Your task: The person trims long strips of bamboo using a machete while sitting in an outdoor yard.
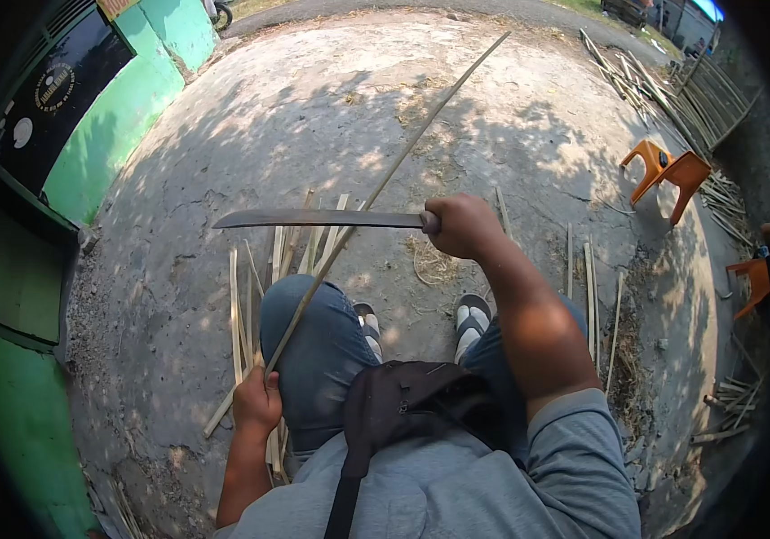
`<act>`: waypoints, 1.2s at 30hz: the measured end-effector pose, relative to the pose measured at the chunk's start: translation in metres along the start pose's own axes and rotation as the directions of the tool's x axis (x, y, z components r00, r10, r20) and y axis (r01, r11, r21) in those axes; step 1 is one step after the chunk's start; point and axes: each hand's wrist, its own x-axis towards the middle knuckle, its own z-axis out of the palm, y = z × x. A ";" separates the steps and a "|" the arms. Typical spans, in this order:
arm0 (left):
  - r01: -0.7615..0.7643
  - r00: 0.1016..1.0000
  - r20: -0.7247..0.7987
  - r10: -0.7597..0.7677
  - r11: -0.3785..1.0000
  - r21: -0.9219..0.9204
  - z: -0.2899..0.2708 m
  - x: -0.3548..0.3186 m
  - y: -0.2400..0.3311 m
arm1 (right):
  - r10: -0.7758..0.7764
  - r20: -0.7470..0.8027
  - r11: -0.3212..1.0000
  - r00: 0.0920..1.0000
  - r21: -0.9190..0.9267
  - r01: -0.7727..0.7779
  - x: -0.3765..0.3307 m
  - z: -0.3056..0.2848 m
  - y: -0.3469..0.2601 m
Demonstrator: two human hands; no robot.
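My left hand is closed round the lower end of a long, thin bamboo strip. The strip slants up and away to the right, passing over my left knee. In my right hand is the handle of a machete, its long blade pointing left. The blade lies across the strip a little beyond my knees; whether it touches or cuts in, I cannot make out.
Loose bamboo strips lie on the ground beside my left leg, and others by my right. An orange plastic chair stands at the right near a bamboo pile. A green wall runs along the left. A black bag rests on my lap.
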 end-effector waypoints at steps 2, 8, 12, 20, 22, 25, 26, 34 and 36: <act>-0.036 0.999 -0.029 0.037 0.999 0.033 -0.001 -0.003 -0.001 | 0.134 -0.027 0.985 0.991 0.115 -0.130 -0.003 0.002 0.013; -0.051 0.998 -0.028 0.052 0.999 0.017 -0.001 0.001 -0.002 | 0.097 -0.134 0.984 0.986 0.163 -0.075 -0.011 0.004 -0.003; -0.059 0.998 -0.027 0.059 0.998 -0.020 0.002 0.003 0.000 | -0.082 -0.068 0.994 0.994 0.059 0.086 -0.011 0.007 -0.019; -0.047 0.999 -0.029 0.047 0.999 -0.001 0.001 0.004 0.000 | -0.021 -0.090 0.995 0.996 0.092 0.029 -0.004 0.006 -0.006; -0.046 0.999 -0.027 0.046 0.999 -0.003 0.002 0.003 -0.003 | 0.042 -0.118 0.991 0.992 0.130 -0.026 -0.004 0.008 0.003; -0.041 0.999 -0.022 0.041 0.999 -0.004 0.002 0.003 -0.002 | 0.030 -0.109 0.991 0.994 0.135 -0.015 -0.006 0.008 0.007; -0.038 0.999 -0.019 0.038 0.999 -0.003 0.001 0.003 -0.001 | 0.039 -0.118 0.992 0.992 0.127 -0.024 -0.008 0.008 0.005; -0.038 0.999 -0.021 0.037 0.998 -0.042 -0.001 0.003 0.004 | -0.137 -0.106 0.988 0.985 0.055 0.144 -0.013 0.020 -0.037; -0.035 0.999 -0.021 0.034 0.999 -0.040 -0.001 0.002 0.005 | -0.138 -0.085 0.990 0.987 -0.009 0.138 -0.008 0.007 -0.035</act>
